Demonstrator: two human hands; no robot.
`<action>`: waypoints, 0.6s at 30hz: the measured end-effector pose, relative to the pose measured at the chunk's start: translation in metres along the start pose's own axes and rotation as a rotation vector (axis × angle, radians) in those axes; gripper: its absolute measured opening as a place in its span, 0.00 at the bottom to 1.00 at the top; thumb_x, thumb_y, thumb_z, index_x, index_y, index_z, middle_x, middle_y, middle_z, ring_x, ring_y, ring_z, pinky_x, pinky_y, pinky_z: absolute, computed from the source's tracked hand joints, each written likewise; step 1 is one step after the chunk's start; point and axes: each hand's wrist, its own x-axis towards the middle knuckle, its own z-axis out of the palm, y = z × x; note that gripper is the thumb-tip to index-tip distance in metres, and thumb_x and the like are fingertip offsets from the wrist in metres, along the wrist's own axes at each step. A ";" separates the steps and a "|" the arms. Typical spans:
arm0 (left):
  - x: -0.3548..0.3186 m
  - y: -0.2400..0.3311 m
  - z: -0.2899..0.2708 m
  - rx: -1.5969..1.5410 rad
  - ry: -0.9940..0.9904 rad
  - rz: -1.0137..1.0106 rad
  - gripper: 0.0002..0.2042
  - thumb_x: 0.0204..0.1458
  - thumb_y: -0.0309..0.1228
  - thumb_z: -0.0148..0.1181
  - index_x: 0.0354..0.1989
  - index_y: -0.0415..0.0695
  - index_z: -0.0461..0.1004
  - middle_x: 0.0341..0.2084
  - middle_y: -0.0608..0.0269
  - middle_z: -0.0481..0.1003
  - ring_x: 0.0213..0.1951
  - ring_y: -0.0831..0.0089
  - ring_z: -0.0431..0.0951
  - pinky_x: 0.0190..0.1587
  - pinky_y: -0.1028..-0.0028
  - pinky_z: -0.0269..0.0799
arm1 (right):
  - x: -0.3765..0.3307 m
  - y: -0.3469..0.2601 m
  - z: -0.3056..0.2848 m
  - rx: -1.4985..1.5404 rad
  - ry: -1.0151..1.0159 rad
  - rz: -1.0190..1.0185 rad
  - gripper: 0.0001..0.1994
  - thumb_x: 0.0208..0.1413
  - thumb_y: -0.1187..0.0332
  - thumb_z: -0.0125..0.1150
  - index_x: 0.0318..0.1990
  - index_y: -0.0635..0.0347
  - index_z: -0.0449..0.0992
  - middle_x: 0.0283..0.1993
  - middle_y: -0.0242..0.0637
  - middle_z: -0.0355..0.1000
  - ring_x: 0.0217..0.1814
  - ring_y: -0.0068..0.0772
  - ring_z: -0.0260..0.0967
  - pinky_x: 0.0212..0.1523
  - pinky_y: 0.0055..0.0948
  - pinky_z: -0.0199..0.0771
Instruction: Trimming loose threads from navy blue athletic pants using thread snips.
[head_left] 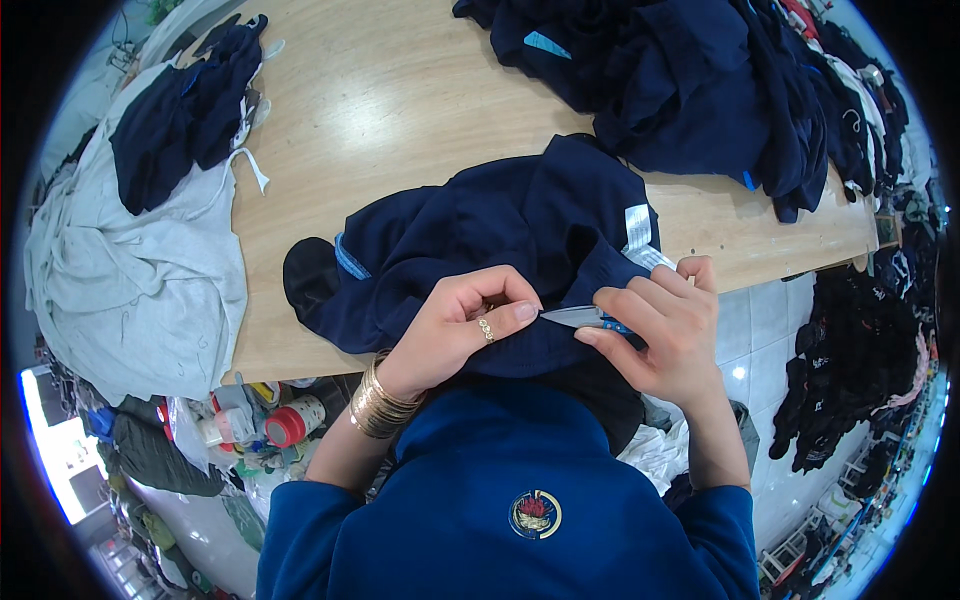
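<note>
A dark navy garment (450, 230) lies bunched at the table's near edge, with white labels (637, 228) on its right side and a light-blue strip (350, 257) on its left. My right hand (660, 325) grips small thread snips (580, 317) with a blue handle, the metal blades pointing left. Over the garment, my left hand (465, 325) is closed in a pinch, thumb against forefinger. The blade tips reach right up to those fingertips. Whatever the pinch holds, perhaps cloth or a thread, is too small to make out.
More navy garments (680, 90) are heaped at the far right of the wooden table (370, 100). Light-grey cloth (140, 290) drapes over its left end, a navy piece (190, 120) on top. Below the near edge stands a red-lidded container (290, 425). Dark clothes (850, 360) hang at right.
</note>
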 end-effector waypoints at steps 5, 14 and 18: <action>0.000 0.001 0.000 -0.022 0.033 -0.004 0.06 0.55 0.29 0.54 0.33 0.39 0.73 0.24 0.74 0.69 0.26 0.89 0.63 0.31 0.88 0.59 | 0.000 -0.001 0.003 0.097 0.043 0.049 0.12 0.44 0.56 0.64 0.25 0.53 0.74 0.17 0.25 0.62 0.20 0.24 0.55 0.32 0.30 0.47; 0.000 0.004 -0.001 -0.058 0.072 -0.059 0.07 0.55 0.30 0.53 0.31 0.39 0.73 0.25 0.74 0.70 0.28 0.89 0.65 0.33 0.86 0.61 | -0.004 -0.004 0.004 0.063 0.044 0.046 0.12 0.44 0.54 0.64 0.27 0.51 0.74 0.18 0.25 0.61 0.21 0.23 0.54 0.33 0.30 0.47; 0.001 0.003 -0.001 -0.097 0.064 -0.085 0.07 0.55 0.30 0.54 0.33 0.39 0.74 0.26 0.73 0.71 0.29 0.88 0.66 0.35 0.86 0.61 | -0.003 -0.005 0.007 -0.016 0.034 0.017 0.13 0.46 0.52 0.62 0.28 0.50 0.73 0.18 0.25 0.60 0.22 0.22 0.54 0.34 0.31 0.47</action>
